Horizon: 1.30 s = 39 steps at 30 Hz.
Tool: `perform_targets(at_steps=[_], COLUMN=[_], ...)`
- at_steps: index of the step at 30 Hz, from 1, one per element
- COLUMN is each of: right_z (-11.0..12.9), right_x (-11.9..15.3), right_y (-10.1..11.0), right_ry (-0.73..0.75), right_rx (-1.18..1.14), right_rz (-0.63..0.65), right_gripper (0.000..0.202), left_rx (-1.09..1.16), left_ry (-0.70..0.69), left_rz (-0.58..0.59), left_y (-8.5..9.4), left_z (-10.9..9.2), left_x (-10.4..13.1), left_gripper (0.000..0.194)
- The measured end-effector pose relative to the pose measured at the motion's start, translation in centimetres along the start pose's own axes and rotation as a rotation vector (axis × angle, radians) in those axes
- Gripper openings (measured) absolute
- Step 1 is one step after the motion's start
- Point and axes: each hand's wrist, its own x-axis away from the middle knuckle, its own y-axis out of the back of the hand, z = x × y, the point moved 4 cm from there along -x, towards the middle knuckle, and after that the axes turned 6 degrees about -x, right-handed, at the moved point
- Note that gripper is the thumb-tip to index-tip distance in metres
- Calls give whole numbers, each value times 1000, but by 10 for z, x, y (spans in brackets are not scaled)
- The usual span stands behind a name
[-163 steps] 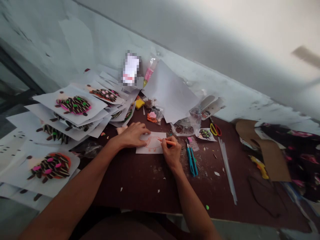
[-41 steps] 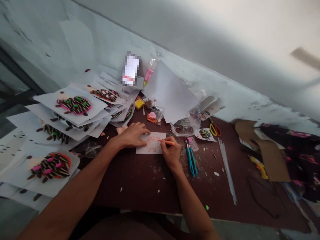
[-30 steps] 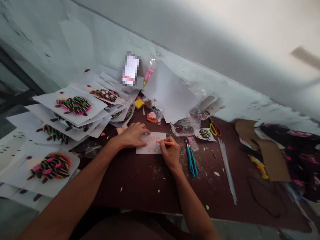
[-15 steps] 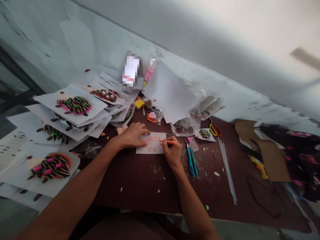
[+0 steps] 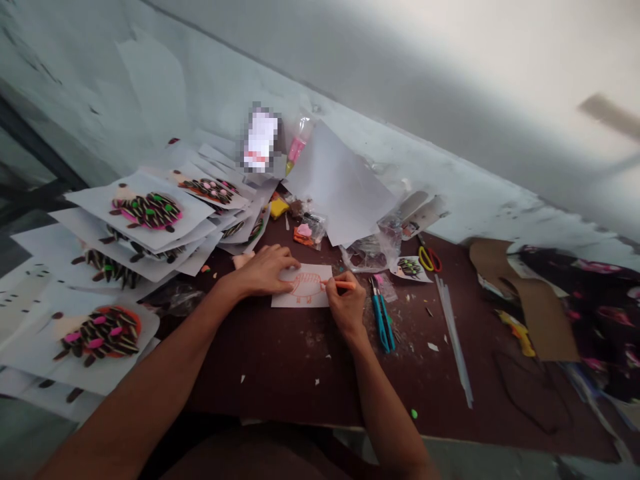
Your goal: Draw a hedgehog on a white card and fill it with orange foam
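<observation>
A small white paper (image 5: 280, 300) lies on the dark red table (image 5: 270, 373), bearing an orange outline of a round-bodied animal with short legs. My right hand (image 5: 347, 303) grips an orange marker (image 5: 345, 285), its tip at the right end of the drawing. My left hand (image 5: 267, 270) rests flat on the paper's left part, fingers stretched out and apart. Just right of my right hand lies a tool with teal handles (image 5: 383, 323). Beyond it sits a small paper with a seed-covered hedgehog (image 5: 409, 268).
On the left are stacked hedgehog pictures (image 5: 150, 210) of seeds and coloured clay. Scissors (image 5: 430, 259), clear strips (image 5: 455, 340) and a brown cardboard piece (image 5: 545, 313) lie to the right. A large white sheet (image 5: 340, 187), plastic bags and clay packets stand at the back, near a blurred phone (image 5: 261, 140).
More orange lines show inside the animal's body, near its top. The marker has shifted slightly within my right hand's grip. My left hand stays in place.
</observation>
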Motion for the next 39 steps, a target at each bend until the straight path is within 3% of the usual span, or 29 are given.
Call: perform_targets(at_steps=[23, 39], right_z=[4, 14], right_x=[2, 14], right_y=[-1, -21], right_ry=[14, 67], right_rx=[-39, -103], right_rz=[7, 178], right_gripper=[25, 24], left_rx=[26, 25], left_ry=[-4, -36], left_rz=[-15, -17], left_y=[-1, -4], left_z=[0, 1], left_x=[-1, -1], left_gripper=[42, 41])
